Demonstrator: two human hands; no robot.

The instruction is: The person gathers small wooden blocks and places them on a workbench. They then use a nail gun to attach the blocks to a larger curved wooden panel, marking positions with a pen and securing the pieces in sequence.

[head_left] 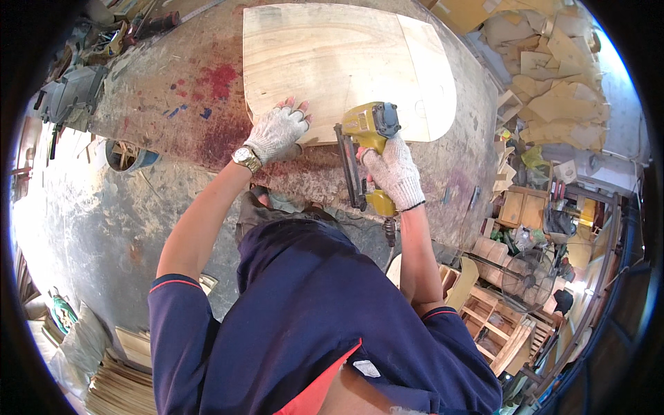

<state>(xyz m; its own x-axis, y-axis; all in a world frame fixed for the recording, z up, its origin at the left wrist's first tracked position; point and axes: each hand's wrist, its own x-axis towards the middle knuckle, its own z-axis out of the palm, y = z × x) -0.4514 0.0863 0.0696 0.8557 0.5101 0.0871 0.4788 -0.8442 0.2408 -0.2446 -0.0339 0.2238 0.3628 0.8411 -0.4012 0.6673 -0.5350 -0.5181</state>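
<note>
A pale plywood panel [325,55] with a rounded right end lies on the stained workbench [166,97]. A seam or line crosses it toward that end. My left hand [278,131], in a knit glove with bare fingertips, rests on the panel's near left corner, fingers spread. A watch sits on that wrist. My right hand [395,169], gloved the same way, is wrapped round the grip of a yellow and black nail gun [370,128]. The gun's head is over the panel's near edge, and its black magazine points back toward me. Whether its nose touches the wood is hidden.
Tools and a grey case [75,93] lie at the bench's far left. A bucket [128,155] stands below its near edge. Cardboard templates [564,83] hang at the right. A fan [527,277] and wooden frames [491,321] stand at lower right. Stacked wood strips [121,387] lie lower left.
</note>
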